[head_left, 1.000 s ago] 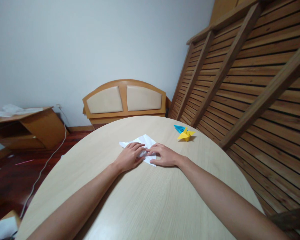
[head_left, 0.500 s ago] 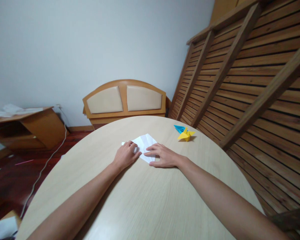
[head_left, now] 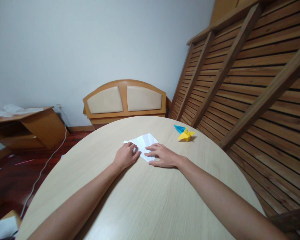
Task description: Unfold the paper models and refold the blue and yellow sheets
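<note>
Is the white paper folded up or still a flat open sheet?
Folded. The white paper shows creases and an angled pointed shape, lying flat on the table under the left hand and right hand.

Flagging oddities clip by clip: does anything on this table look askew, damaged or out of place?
Nothing stands out. The left hand and right hand press flat on a creased white paper sheet on the round pale wooden table. A yellow folded paper crane and a blue folded paper piece sit together near the far edge.

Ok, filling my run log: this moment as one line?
left hand: pressing white paper | right hand: flat on paper | yellow crane, blue crane: untouched
</note>
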Available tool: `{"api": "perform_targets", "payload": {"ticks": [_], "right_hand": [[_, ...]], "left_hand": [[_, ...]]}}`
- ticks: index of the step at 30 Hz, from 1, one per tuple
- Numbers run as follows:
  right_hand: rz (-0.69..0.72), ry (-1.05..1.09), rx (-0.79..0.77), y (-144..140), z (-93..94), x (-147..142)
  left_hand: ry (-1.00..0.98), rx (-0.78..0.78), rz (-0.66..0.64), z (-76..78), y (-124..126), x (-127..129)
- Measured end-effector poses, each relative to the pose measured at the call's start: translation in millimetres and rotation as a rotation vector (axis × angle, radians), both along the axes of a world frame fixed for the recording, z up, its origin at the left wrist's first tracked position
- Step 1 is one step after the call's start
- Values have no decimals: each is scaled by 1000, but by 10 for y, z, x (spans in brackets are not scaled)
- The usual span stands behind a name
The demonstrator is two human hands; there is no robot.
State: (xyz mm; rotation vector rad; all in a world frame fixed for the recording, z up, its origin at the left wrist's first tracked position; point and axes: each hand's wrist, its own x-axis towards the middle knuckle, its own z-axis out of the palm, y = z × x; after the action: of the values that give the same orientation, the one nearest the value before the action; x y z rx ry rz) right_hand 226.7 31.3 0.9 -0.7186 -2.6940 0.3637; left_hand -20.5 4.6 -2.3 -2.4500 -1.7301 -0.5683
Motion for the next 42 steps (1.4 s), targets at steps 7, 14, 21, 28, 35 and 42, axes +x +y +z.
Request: {"api": "perform_targets", "payload": {"ticks": [7,14,21,28,35,42], "right_hand": [[18,3,-14,14,-12,7],[-11,-19,-51,0,-27,-24],[10,-31,-85,-11,-34,-19],[-5,41,-47,-30,-56,-38],[-37,110,-15,49,-98,6],[-253,132,51,110,-119,37]], "left_hand": [[-68,51,231,-112,147,-192],[-90,61,-105,-46,64,-39],[-79,3,-227,-45,6,53],[-41,-46,-245,-13,-7,22],[76,-80,-275,12,-4,30],[82,-74,-269,0,-13,23]]}}
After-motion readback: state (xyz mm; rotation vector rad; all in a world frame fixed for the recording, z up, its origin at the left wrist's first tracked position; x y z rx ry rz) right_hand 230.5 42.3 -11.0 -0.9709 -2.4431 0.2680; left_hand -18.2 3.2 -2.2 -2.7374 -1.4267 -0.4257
